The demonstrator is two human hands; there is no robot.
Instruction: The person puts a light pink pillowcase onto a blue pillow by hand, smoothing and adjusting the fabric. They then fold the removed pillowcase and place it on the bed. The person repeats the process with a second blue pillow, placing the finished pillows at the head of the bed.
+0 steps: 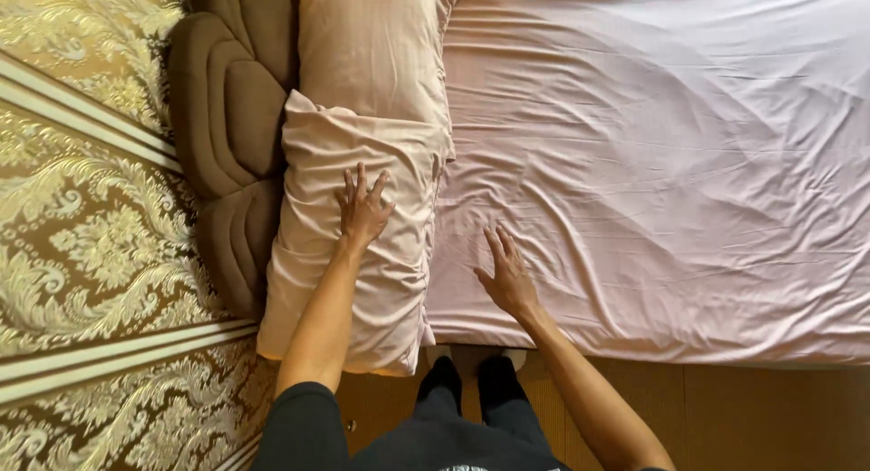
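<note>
Pillow (349, 244) in a pale pink case lies under my left hand (362, 213), near the edge of the bed by the headboard; my fingers (361, 179) are spread flat on its wrinkled cover, pressing and gripping nothing. Its case is bunched into folds along the side facing the mattress. My right hand (507, 276) rests just beside it on the pink sheet (652, 181), palm down, fingers loose and released, holding nothing. I count two pillows: the one I touch and a second pillow (372, 45) of the same colour, lying end to end with it and touching it. One sheet covers the mattress, creased all over. Beyond the pillows stands one padded brown headboard (227, 117) with rounded quilted lobes, against gold patterned wallpaper (82, 235) crossed by pale stripes. No labels or packages show anywhere. My two feet in white socks (438, 351) stand on the wooden floor (770, 417) at the bed's edge.
</note>
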